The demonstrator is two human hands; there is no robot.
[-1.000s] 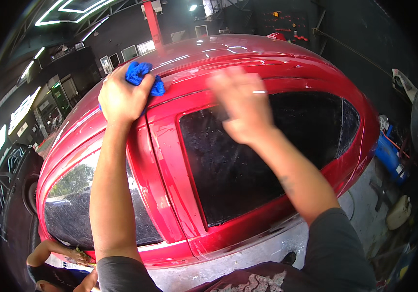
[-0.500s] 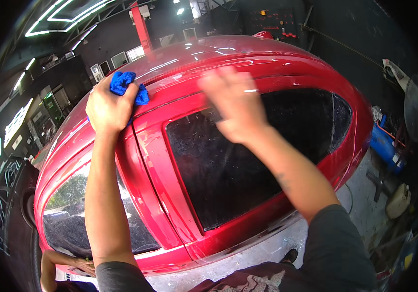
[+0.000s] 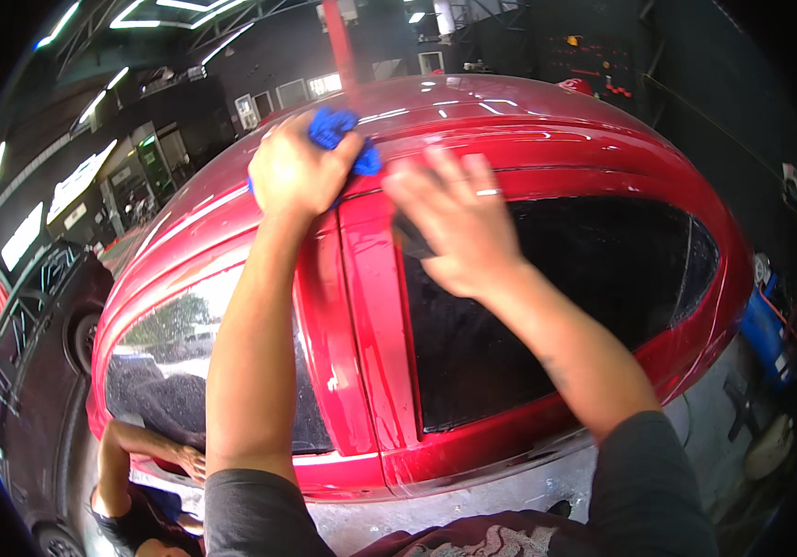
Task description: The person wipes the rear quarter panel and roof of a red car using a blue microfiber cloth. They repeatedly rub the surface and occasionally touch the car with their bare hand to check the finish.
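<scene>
A crumpled blue cloth (image 3: 334, 130) is gripped in my left hand (image 3: 296, 172), whose fingers curl around it. That hand rests at the roof edge of a wet-looking red car (image 3: 371, 269), above the pillar between the side windows. To its right, my right hand (image 3: 463, 218) is stretched flat with spread fingers, slightly smeared by motion. It is over the roof edge above the dark rear side window (image 3: 528, 334) and holds nothing; whether it touches the paint I cannot tell. A ring shows on one finger.
At lower left a co-worker (image 3: 134, 483) has a hand against the car's lower front door. A dark vehicle (image 3: 41, 399) stands on the left. At right are a blue cylindrical tank (image 3: 767, 334) and a pale jug (image 3: 770, 447) on the floor. A red post (image 3: 336, 46) rises behind the car.
The view has swung left, so the car sits farther right and more of the co-worker shows. My right hand has moved along the roof edge closer to my left, which still grips the cloth.
</scene>
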